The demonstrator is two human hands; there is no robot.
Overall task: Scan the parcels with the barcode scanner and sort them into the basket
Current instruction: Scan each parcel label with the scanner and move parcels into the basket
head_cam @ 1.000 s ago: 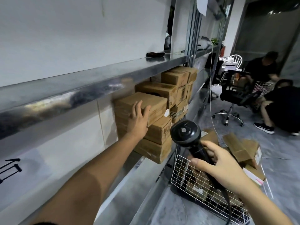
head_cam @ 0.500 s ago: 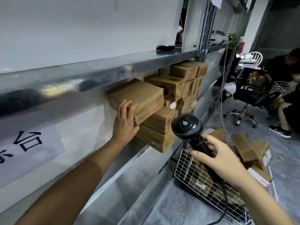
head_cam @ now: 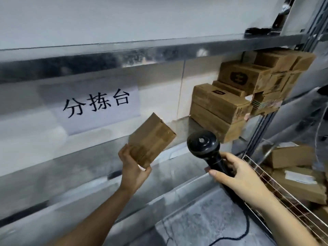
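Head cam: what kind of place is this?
Probably a parcel sorting station: cardboard parcels stacked under a metal shelf, a wall sign reading 分拣台 (sorting table), and a barcode scanner gripped in the right hand.

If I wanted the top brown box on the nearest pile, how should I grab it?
Probably by its front end, reaching in from the open front of the shelf. The top box lies flat with that short end pointing out; the wall sits behind it and other boxes crowd its right. Hand over the top, then slide it out.
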